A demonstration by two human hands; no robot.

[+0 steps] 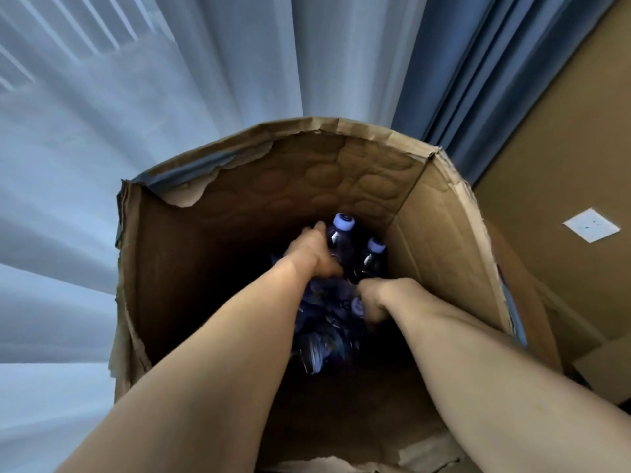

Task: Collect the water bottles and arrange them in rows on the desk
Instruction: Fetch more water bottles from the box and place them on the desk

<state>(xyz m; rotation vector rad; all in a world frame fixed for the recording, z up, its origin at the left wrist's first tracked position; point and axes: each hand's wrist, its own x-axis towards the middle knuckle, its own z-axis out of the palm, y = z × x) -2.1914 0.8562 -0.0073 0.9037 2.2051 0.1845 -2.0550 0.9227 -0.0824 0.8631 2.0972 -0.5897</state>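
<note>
Two hands work deep inside one cardboard box (444, 240); the entries run outward from the grip.

1. Left hand (309, 256): the fingers are wrapped round the shoulder of an upright bottle (336, 242). Its pale cap stands clear above the grip, and the hold looks firm.
2. Right hand (375, 295): the fingers are curled tight, knuckles up, and pushed down among the bottles. The cap of a lying bottle (356, 306) sits just beside them. It is too dark to tell whether the fingers close on its neck.
3. Second upright bottle (372, 259): it stands just beside the first, near the far right corner of the box.
4. Loose bottles (317, 349): a dark heap on the box floor between the forearms, count unreadable.
5. Surroundings: the box has tall walls and a torn rim. A pale curtain (102, 199) hangs behind it, and a wall plate (591, 229) is on the right. The desk is not in view.

Handling note, as a judgement: this is the collecting step, and it is probably early.
- Lift the gripped bottle straight up and keep it vertical, so it clears its neighbour and the high wall.
- Hold the body of the bottle, not the cap, because smooth plastic may slip.
- Settle the right hand's hold before it rises.
- Both forearms crowd the opening, so bring one hand out at a time.
</note>
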